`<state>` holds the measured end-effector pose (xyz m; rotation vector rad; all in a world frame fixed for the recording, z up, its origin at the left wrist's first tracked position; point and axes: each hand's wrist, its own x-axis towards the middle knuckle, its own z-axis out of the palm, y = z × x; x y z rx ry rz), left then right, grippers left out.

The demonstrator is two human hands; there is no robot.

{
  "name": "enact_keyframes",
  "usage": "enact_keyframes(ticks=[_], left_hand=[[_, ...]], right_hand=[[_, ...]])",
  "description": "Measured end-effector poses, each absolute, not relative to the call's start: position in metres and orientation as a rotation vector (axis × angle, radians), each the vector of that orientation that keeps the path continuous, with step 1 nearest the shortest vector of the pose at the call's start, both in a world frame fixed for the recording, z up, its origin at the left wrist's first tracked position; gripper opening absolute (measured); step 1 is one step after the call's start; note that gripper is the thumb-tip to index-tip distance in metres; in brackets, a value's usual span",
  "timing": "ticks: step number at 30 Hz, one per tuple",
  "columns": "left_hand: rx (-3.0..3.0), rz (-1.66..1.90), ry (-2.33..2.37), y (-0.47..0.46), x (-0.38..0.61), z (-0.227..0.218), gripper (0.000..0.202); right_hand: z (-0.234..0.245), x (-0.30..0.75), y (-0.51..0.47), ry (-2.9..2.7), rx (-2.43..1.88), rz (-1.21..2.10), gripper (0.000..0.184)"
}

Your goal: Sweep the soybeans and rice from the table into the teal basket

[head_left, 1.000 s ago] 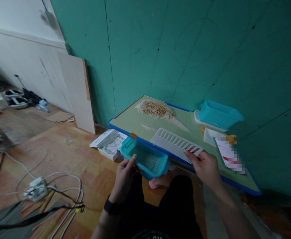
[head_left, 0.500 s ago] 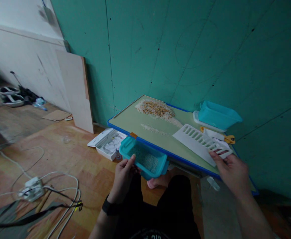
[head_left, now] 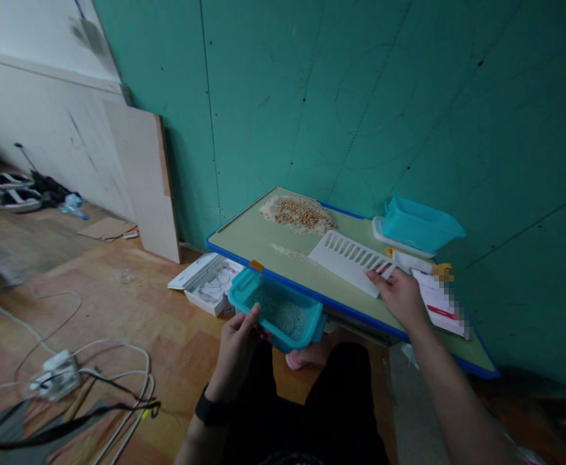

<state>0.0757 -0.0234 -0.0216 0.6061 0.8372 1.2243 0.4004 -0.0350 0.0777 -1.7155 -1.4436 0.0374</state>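
Observation:
My left hand (head_left: 241,332) grips the near rim of a turquoise plastic container (head_left: 244,289), thumb over the edge, just below the table's front edge. White rice-like grains (head_left: 287,315) lie in the container. In my right hand (head_left: 402,294) is a white slotted plastic board (head_left: 344,261), held by its right end and laid low over the green tabletop (head_left: 244,236). Close to the board's left end runs a thin line of grains (head_left: 290,252). Farther back is a pile of yellow kernels and pale grains (head_left: 300,214).
A second turquoise container (head_left: 423,226) rests on a white lid (head_left: 384,236) at the table's back right. Beside it lie a yellow-handled item (head_left: 440,271) and a printed sheet (head_left: 438,300). An open white box (head_left: 210,284) and a power strip with cables (head_left: 57,374) are on the floor.
My right hand has moved the slotted board left across the tabletop, uncovering the printed sheet. My left hand and its container stay nearly in place.

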Motion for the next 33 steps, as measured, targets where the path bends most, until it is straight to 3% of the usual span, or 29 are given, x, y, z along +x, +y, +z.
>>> enact_keyframes(ticks=[22,33], left_hand=[[0.615,1.234,0.812,-0.024,0.074,-0.019,0.042],[0.626,1.221,0.800,-0.023,0.073,-0.020,0.044]], right_hand=[[0.080,0.326,0.020,-1.592,-1.564,0.190,0.033],[0.074,0.316,0.000,-1.605,-1.533,0.249,0.034]])
